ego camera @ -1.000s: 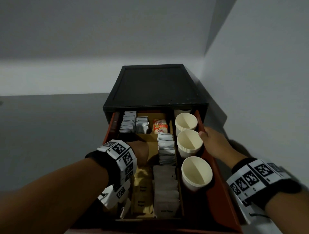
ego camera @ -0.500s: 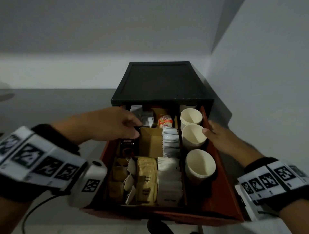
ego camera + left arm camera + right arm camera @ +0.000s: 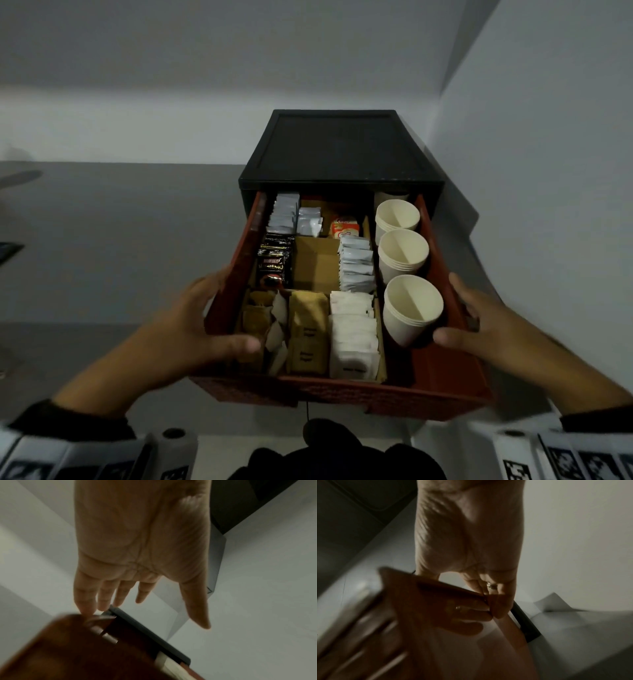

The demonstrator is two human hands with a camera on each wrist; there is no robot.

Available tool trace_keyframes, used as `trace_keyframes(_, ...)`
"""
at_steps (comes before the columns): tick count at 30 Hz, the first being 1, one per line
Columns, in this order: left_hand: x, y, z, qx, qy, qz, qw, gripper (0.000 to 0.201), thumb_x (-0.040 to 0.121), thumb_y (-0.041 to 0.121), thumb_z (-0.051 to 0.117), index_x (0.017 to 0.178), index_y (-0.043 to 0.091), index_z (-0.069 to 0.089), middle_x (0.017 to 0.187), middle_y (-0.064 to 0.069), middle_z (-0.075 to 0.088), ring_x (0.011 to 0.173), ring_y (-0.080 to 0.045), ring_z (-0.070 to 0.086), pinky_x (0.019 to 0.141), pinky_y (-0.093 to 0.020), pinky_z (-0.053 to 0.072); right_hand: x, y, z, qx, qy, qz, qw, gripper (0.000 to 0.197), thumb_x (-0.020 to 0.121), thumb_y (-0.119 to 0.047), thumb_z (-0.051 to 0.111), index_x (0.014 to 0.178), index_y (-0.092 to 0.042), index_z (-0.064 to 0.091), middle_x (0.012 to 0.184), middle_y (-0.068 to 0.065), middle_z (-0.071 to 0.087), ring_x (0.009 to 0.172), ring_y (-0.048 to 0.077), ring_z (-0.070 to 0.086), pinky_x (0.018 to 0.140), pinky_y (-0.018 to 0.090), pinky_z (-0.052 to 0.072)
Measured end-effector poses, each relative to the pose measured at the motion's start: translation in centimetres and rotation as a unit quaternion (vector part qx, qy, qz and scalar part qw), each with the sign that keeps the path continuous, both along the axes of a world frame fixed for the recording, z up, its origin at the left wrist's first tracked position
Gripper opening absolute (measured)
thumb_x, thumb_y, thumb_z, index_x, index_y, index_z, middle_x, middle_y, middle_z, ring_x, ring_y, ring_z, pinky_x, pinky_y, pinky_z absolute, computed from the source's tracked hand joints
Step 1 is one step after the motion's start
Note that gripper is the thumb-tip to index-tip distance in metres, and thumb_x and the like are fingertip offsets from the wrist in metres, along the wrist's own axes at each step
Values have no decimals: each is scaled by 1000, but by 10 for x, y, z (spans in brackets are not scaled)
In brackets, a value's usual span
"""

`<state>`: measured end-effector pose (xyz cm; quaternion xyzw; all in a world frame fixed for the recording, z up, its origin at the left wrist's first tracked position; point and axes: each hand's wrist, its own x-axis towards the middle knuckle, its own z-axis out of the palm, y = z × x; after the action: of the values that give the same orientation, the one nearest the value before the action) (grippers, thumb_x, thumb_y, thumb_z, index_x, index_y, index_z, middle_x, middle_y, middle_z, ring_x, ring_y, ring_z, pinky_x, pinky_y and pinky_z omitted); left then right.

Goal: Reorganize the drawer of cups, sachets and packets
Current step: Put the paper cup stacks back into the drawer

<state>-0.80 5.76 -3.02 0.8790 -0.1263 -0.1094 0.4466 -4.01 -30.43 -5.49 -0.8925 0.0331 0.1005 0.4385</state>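
Red drawer [image 3: 442, 377], drawn partly out of the black cabinet [image 3: 337, 147] on the grey table [image 3: 120, 240], is clasped by left hand [image 3: 191, 329] and right hand [image 3: 486, 329] on opposite side walls, thumbs over the rims, with three paper cup stacks [image 3: 402, 253] just inside the right grip and sorted sachets [image 3: 352, 329] between the grips.

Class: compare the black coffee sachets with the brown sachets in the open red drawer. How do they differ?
The black coffee sachets are dark with printed lettering and sit in the middle row; the brown sachets are plain tan and sit in the front row, nearer the person. Both stand packed inside drawer compartments.
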Motion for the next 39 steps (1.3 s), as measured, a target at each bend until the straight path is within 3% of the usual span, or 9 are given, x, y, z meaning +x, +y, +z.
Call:
trace_keyframes(3,-8,4,-24,39,-17,-9,999,131,23,74,79,139,49,24,135,24,44,119,2,51,94,-21,48,-17,5,-7,23,4,-1,1000,157,13,-87,66,144,-36,-3,150,-16,18,137,5,25,113,32,27)
trace_keyframes(5,-11,4,-37,72,-31,3,997,147,24,71,79,149,35,11,150,16,25,131,-5,36,107,-29,38,-26,9,-10,31,21,-5,999,153,9,-80,73,134,-46,-8,148,-20,15,138,4,22,114,33,26)
trace_keyframes(10,-14,0,-45,65,-41,23,997,152,19,77,71,148,30,7,137,21,24,116,5,35,82,7,32,-33,14,-13,-35,61,20,997,136,49,-33,91,118,-60,-24,139,-32,-12,129,-5,7,108,20,21)
trace_keyframes(14,-11,-6,-40,50,-43,38,997,152,13,86,66,143,36,6,128,32,27,111,5,38,72,9,34,-26,10,-13,-42,24,20,999,134,57,-21,89,119,-65,-22,145,-32,-12,135,-5,7,107,17,25)
trace_keyframes(18,5,-14,-38,89,-28,50,994,143,40,31,94,151,23,5,146,12,24,116,-1,35,74,3,35,-10,3,-11,-22,-21,-6,1000,132,55,-13,89,122,-64,-13,148,-27,5,136,-3,16,105,17,26)
trace_keyframes(23,34,-24,-34,120,-36,62,990,137,49,26,92,152,23,2,150,6,22,125,-12,37,95,-20,41,20,-7,-4,-10,-37,-14,999,127,58,-7,87,128,-55,-8,145,-24,12,132,-4,17,99,15,27)
trace_keyframes(31,79,-45,-18,155,-31,72,985,136,54,29,89,151,18,-6,155,2,13,133,-19,33,100,-26,39,70,-16,3,-23,-40,-21,999,128,59,-13,87,144,-39,-5,150,-17,13,137,3,16,112,25,23)
trace_keyframes(35,105,-49,-17,165,-34,61,984,135,55,30,89,151,20,-6,154,2,14,133,-19,32,98,-27,39,96,-15,5,-73,-44,-15,996,130,59,-20,88,147,-33,-8,155,-15,0,137,0,8,112,24,17)
trace_keyframes(39,128,-53,-20,194,-42,55,979,142,54,45,86,149,22,-16,158,5,-7,144,-23,12,113,-37,29,118,-17,5,-112,-46,-6,993,133,59,-29,87,146,-36,-14,155,-16,-15,143,8,3,114,29,18)
